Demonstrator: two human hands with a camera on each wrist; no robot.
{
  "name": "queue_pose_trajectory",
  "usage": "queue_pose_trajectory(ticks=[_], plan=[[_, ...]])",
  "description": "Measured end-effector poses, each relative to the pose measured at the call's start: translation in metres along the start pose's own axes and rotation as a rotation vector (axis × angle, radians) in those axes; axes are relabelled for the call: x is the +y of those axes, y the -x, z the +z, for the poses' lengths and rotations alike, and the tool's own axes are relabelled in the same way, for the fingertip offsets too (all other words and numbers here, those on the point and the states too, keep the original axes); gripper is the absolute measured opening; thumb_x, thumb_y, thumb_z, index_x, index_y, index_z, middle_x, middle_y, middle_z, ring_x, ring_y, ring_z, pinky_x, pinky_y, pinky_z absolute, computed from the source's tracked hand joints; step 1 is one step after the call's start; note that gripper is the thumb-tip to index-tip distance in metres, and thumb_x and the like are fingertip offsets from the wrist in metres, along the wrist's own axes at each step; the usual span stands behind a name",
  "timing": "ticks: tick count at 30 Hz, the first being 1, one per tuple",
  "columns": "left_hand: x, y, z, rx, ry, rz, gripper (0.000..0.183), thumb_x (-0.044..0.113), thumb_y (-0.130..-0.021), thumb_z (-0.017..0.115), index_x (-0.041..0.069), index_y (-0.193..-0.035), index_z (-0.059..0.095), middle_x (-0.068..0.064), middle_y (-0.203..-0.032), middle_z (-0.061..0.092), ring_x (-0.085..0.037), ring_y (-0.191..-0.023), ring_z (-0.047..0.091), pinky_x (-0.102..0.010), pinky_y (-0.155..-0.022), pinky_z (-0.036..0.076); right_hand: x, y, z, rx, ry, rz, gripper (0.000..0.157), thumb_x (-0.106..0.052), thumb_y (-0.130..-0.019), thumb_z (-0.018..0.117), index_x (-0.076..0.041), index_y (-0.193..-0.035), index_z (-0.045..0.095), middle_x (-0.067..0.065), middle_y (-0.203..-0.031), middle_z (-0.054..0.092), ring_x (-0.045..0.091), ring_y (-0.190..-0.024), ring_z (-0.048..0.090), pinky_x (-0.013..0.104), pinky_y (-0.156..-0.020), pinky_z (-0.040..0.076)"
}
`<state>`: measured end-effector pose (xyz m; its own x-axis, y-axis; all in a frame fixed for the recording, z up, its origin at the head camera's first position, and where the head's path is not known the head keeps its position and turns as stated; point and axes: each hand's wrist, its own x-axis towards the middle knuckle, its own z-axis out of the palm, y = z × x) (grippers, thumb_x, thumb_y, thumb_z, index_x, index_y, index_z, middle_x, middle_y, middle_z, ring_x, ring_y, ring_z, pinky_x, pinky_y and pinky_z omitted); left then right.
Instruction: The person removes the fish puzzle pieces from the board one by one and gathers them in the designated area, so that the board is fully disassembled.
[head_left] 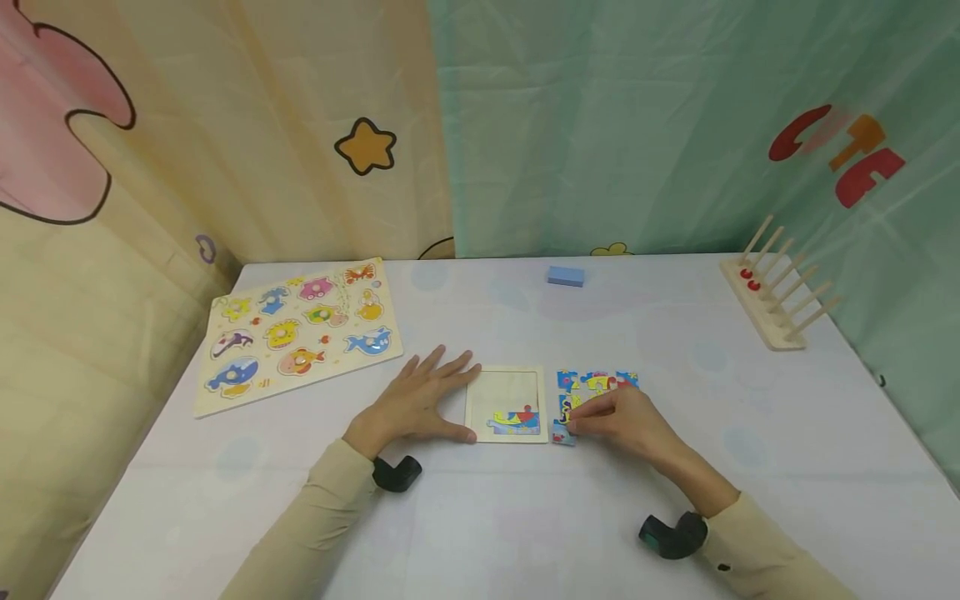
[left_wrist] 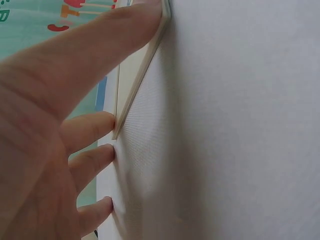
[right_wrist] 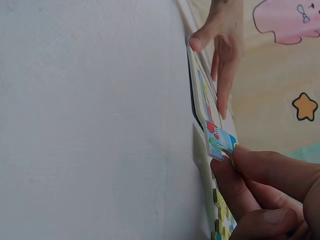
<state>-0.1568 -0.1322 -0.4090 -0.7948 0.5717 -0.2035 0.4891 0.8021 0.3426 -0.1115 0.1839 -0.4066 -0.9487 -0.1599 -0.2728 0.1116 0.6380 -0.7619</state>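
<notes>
A square wooden puzzle tray [head_left: 504,383] lies on the table, with several joined jigsaw pieces [head_left: 516,422] in its lower right part. My left hand [head_left: 422,400] spreads its fingers on its left side; thumb and index finger touch the tray's edge, and the other fingertips rest on the table in the left wrist view. Between thumb and forefinger my right hand [head_left: 630,425] pinches a jigsaw piece [right_wrist: 216,140] showing a red crab on blue, just right of the tray. Loose jigsaw pieces [head_left: 567,380] lie beyond that hand, partly covered by it.
At the back left lies a wooden animal knob puzzle board [head_left: 300,333]. A blue block [head_left: 566,276] sits near the table's far edge. On the right stands a wooden peg rack [head_left: 772,312] with red beads. Printed curtains [head_left: 600,150] hang behind the table.
</notes>
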Motion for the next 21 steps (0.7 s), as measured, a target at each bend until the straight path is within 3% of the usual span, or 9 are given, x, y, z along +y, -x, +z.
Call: queue_pose_trajectory(ticks=[13, 21], plan=[[-0.0015, -0.0012, 0.0005, 0.000, -0.011, 0.007, 0.099, 0.067, -0.075, 0.071, 0.024, -0.155, 0.032, 0.004, -0.164, 0.016, -0.032, -0.150, 0.003, -0.059, -0.118, 0.005, 0.0069, 0.0065, -0.0071, -0.022, -0.014, 0.005, 0.016, -0.026, -0.079, 0.082, -0.013, -0.089, 0.081, -0.002, -0.088, 0.074, 0.017, -0.087, 0.058, 0.030, -0.068, 0.047], [-0.0004, -0.0009, 0.0006, 0.000, -0.023, 0.010, 0.099, 0.068, -0.075, 0.071, 0.024, -0.155, 0.032, 0.003, -0.164, 0.016, -0.033, -0.150, 0.003, -0.059, -0.117, 0.006, 0.0039, 0.0072, -0.0039, 0.026, 0.077, -0.059, 0.006, -0.023, -0.079, 0.082, -0.018, -0.082, 0.080, -0.006, -0.081, 0.073, 0.013, -0.086, 0.061, 0.029, -0.069, 0.048]])
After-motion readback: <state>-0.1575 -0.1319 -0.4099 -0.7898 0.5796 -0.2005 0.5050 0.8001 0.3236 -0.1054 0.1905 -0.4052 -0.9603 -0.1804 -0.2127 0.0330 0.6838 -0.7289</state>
